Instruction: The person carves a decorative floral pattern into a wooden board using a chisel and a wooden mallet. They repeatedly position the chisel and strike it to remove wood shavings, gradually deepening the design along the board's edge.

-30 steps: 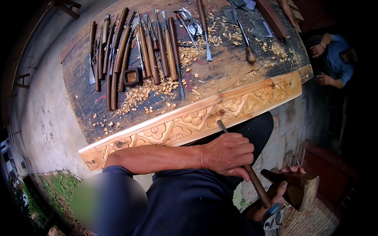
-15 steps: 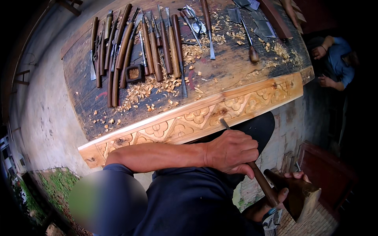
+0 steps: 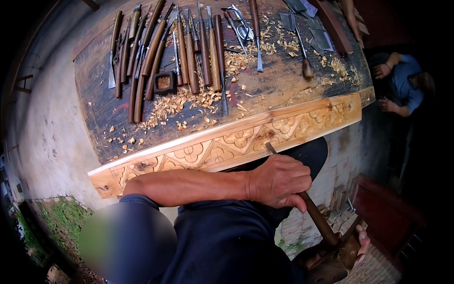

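Note:
My left hand [image 3: 281, 180] is closed round the wooden handle of a carving chisel [image 3: 318, 220]. The chisel slants up and left, its metal tip resting at a carved quatrefoil on a long pale board [image 3: 163, 166]. A row of quatrefoils and zigzag lines is cut along this board, which lies across the near edge of the workbench. At lower right, my right hand [image 3: 363, 240] grips a dark wooden mallet [image 3: 349, 251], partly hiding it. The mallet's body meets the butt end of the chisel handle, or very nearly so.
Many wood-handled chisels [image 3: 191, 66] lie in a row on the dark workbench [image 3: 92, 109]. Wood shavings [image 3: 170, 104], a small dark box [image 3: 164, 83], eyeglasses [image 3: 243, 31] and a round-handled tool [image 3: 307, 68] lie there too. Another person in blue [image 3: 406, 80] sits at far right.
My right hand has brought the mallet down and left, onto or close to the chisel's butt end. My left hand and the chisel tip stay almost in place. The view has shifted slightly.

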`<state>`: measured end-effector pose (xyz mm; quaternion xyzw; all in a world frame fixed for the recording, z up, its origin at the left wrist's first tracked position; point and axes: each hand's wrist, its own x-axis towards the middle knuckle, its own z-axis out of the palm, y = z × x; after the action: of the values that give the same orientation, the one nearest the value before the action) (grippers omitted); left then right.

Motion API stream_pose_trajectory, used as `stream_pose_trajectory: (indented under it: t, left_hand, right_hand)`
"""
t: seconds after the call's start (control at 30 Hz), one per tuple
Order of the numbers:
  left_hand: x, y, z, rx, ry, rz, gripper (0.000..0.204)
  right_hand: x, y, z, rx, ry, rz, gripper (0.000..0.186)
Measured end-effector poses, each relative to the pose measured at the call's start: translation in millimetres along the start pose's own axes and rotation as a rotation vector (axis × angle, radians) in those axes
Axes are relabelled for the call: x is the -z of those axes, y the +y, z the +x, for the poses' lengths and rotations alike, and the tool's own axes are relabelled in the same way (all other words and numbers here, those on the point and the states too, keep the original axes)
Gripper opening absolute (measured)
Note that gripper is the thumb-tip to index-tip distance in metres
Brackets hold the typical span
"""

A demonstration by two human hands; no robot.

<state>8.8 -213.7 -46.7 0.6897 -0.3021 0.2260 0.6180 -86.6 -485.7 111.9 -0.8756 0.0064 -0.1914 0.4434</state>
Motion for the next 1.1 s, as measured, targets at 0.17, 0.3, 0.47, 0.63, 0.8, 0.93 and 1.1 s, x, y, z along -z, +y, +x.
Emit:
stream_pose_trajectory:
  t: [0.17,0.3,0.47,0.63,0.8,0.93,1.1]
  left_hand:
    - [-3.9,0.9,3.1,-0.002,0.022,-0.031,0.054]
    - [-1.0,-0.4,1.1,0.002,0.061,-0.023,0.054]
    - [-5.2,-0.4,3.1,0.012,0.138,-0.052,0.053]
    - [-0.8,-0.5,-0.7,0.01,0.162,-0.049,0.053]
    - [-3.9,-2.4,3.5,0.018,0.2,-0.047,0.052]
    - [-1.0,-1.9,3.3,0.039,0.21,-0.063,0.052]
    - [0.1,-2.6,3.0,0.044,0.204,-0.075,0.048]
  right_hand:
    - [-53.6,-9.6,37.8,0.918,0.128,-0.366,0.05]
    - [-39.0,-29.3,35.1,0.346,0.173,-0.391,0.037]
    - [-62.8,-35.8,48.5,0.754,0.273,-0.464,0.03]
    - [-42.8,-44.7,44.6,0.609,0.15,-0.919,0.035]
    - [-56.1,-42.8,66.0,0.631,0.313,-0.533,0.037]
    - [-54.2,-52.2,70.9,0.709,0.355,0.175,0.054]
    - [-63.4,-41.0,63.6,0.594,0.064,-0.757,0.059]
